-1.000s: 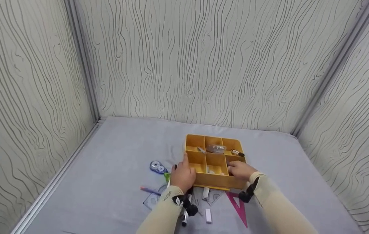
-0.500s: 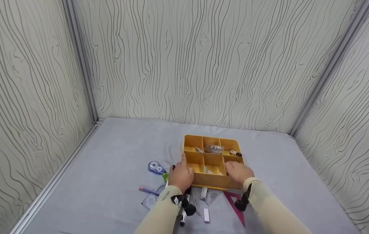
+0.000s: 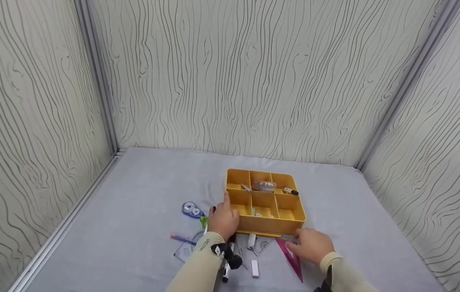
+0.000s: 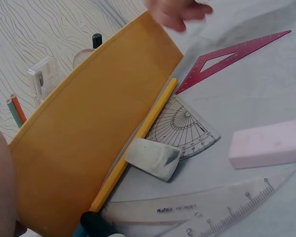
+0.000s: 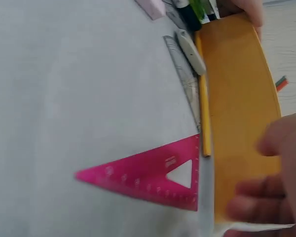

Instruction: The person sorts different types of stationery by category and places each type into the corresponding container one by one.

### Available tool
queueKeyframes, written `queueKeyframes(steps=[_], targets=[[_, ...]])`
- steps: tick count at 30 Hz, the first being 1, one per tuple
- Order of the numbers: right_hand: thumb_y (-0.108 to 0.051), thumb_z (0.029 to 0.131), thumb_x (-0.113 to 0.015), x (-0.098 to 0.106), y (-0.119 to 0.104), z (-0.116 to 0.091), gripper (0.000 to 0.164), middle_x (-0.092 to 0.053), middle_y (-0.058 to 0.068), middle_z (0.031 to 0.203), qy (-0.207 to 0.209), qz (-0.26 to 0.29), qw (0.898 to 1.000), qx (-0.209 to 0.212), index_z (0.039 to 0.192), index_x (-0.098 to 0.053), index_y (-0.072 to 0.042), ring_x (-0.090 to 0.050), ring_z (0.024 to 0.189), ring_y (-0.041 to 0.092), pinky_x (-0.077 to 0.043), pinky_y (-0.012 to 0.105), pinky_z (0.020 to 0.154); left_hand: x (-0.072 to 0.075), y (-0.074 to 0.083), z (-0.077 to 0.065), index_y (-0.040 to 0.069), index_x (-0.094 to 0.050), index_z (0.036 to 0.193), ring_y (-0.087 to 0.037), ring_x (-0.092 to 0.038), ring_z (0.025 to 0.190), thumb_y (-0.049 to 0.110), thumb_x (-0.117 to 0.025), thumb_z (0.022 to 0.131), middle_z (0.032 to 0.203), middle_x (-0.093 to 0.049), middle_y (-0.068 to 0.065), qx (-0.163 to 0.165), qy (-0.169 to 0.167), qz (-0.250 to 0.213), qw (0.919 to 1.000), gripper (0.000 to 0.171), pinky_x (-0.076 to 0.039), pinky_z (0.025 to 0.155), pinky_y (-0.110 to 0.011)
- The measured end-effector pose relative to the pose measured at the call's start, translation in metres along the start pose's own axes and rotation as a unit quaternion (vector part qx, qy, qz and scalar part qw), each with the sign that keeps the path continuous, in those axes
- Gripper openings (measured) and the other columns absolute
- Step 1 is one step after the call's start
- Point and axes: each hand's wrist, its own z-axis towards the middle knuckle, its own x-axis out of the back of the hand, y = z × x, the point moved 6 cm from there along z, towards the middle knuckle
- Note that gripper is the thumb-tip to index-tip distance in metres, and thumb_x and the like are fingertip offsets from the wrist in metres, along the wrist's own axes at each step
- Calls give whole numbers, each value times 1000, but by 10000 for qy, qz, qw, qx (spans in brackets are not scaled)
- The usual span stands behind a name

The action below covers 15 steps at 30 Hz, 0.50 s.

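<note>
A yellow compartment box [image 3: 270,224] stands on the cloth-covered table. My left hand [image 3: 222,219] holds its front left corner, index finger along the left rim. My right hand [image 3: 314,245] is just off the front right corner with nothing in it, fingers spread loosely in the right wrist view. Below that hand lies a pink set square [image 5: 148,177]. Inside the box are a clear plastic case [image 3: 264,186], a black-capped marker [image 3: 291,191] and small pale pieces [image 3: 258,214]. The front right compartment holds nothing visible.
Along the box's front lie a yellow pencil [image 5: 204,108], a used eraser [image 4: 154,159], a clear protractor [image 4: 180,123], a French curve [image 4: 163,210] and a pinkish-white eraser [image 3: 255,269]. Left of the box are a blue correction tape [image 3: 192,209] and a purple pencil [image 3: 183,239].
My right hand has come out of the front right compartment and moved down and right, in front of the box. The left hand stays at its corner.
</note>
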Motion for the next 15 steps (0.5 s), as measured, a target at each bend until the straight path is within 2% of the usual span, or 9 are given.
queueKeyframes(steps=[4, 6, 10, 13, 15], targets=[[-56, 73, -82, -15, 3, -2, 54, -57, 1, 78, -579, -178, 9982, -11, 93, -64, -9, -55, 71, 21, -54, 45, 72, 6, 2, -2, -3, -37, 154, -35, -64, 108, 19, -47, 95, 108, -69, -19, -85, 93, -8, 9999, 63, -32, 114, -60], [-56, 69, -85, -19, 5, 0, 65, -57, 4, 86, -882, 19, 9959, -213, 104, -63, -5, -56, 79, 22, -54, 48, 83, 7, 4, -2, -2, -36, 154, -35, -64, 110, 19, -46, 95, 110, -69, -19, -77, 48, -22, 10000, 63, -31, 114, -60], [-47, 67, -90, -23, 9, 4, 88, -60, 11, 104, -1171, 704, 9896, -440, 128, -54, 5, -58, 99, 28, -47, 55, 100, 9, 5, -3, -2, -35, 155, -35, -63, 112, 19, -45, 96, 112, -69, -20, -17, 0, -86, 10000, 63, -30, 115, -60], [-33, 69, -91, -20, 12, 5, 81, -61, 12, 108, -1041, 1209, 9863, -411, 129, -51, 6, -57, 103, 29, -45, 53, 102, 8, 4, -3, -1, -35, 155, -35, -63, 112, 20, -45, 96, 113, -69, -19, 51, -38, -84, 9999, 64, -30, 116, -59], [-21, 73, -87, -15, 13, 3, 58, -63, 11, 100, -852, 1593, 9830, -314, 115, -55, 4, -60, 94, 28, -52, 49, 89, 7, 4, -3, 0, -35, 155, -35, -63, 113, 21, -45, 96, 114, -69, -19, 83, -58, -62, 9999, 64, -30, 116, -58]])
